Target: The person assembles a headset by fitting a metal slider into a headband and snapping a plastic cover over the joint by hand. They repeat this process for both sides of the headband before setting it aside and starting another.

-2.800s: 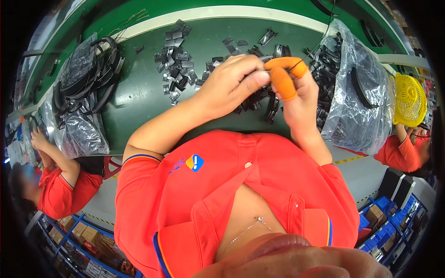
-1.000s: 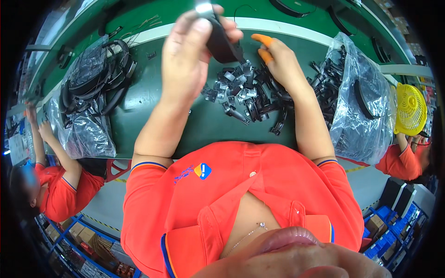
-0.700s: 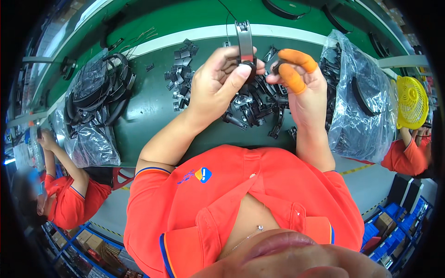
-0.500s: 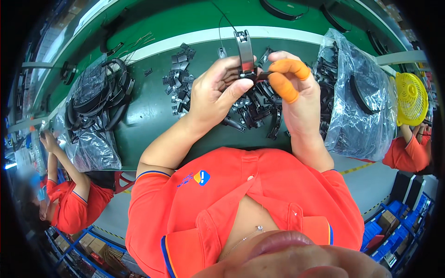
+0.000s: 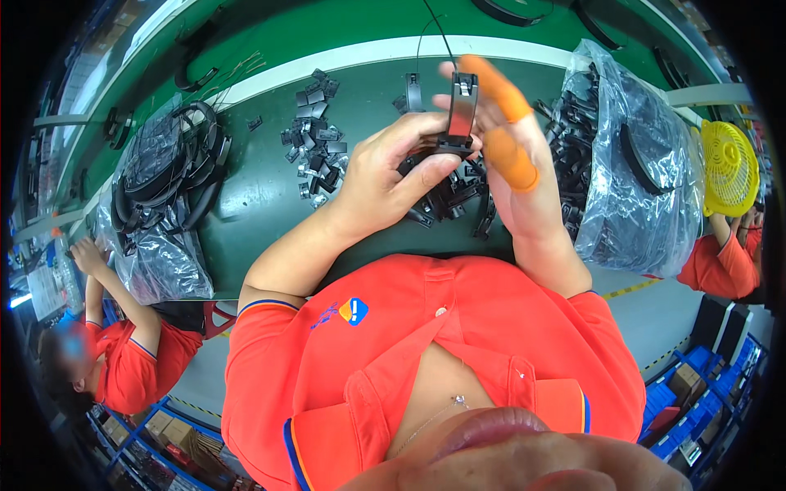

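Observation:
My left hand [image 5: 395, 168] is closed round a black curved band [image 5: 463, 110], which looks like a headphone headband. One end stands up from my fingers, with a thin black wire rising from its tip and a reddish shine on its face. What looks like its other end [image 5: 413, 92] shows beyond my left hand, also with a wire. Beside the band, my right hand [image 5: 524, 164] has its fingers apart and stretched out, slightly blurred. Orange finger cots [image 5: 512, 159] cover its thumb and a finger. Some right fingertips reach behind the band; I cannot tell whether they touch it.
Small black plastic parts [image 5: 311, 135] lie in a loose heap on the green table [image 5: 254, 188]. More black parts fill a clear plastic bag [image 5: 634, 221] at right. Black headbands [image 5: 168, 164] are piled on plastic at left. A yellow fan [image 5: 727, 168] and co-workers [image 5: 135, 360] flank the table.
The band has moved right and slightly nearer in my left hand. My right hand's bent fingers have straightened and spread, moving up beside and behind the band.

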The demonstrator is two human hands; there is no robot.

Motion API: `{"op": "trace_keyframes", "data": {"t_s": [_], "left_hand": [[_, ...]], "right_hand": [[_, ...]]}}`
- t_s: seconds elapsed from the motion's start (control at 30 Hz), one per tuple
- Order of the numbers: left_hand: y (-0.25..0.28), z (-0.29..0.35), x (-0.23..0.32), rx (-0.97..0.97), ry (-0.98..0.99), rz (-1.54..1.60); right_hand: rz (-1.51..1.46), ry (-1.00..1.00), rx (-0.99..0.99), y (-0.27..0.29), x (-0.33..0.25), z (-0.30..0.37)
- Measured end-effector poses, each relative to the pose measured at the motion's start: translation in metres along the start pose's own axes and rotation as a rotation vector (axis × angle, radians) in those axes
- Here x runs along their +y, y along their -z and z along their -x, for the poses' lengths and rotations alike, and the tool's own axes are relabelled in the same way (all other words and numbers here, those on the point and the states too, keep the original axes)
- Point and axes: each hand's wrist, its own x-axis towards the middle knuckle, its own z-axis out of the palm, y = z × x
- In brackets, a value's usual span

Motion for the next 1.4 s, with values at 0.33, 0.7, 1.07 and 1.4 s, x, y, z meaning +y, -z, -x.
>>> {"op": "trace_keyframes", "data": {"t_s": [0.33, 0.7, 1.07, 1.4], "left_hand": [[-0.027, 0.010, 0.003, 0.070, 0.258, 0.512], [-0.037, 0.006, -0.011, 0.089, 0.126, 0.326], [-0.028, -0.005, -0.001, 0.071, 0.323, 0.444], [-0.032, 0.006, 0.004, -0.076, -0.072, -0.283]], "right_hand": [[0.504, -0.015, -0.166, 0.014, -0.001, 0.004], [0.437, -0.037, 0.010, 0.011, 0.006, 0.017], [0.354, -0.011, -0.200, 0.026, 0.002, 0.011], [0.884, 0.368, -0.340, 0.043, 0.000, 0.023]]}}
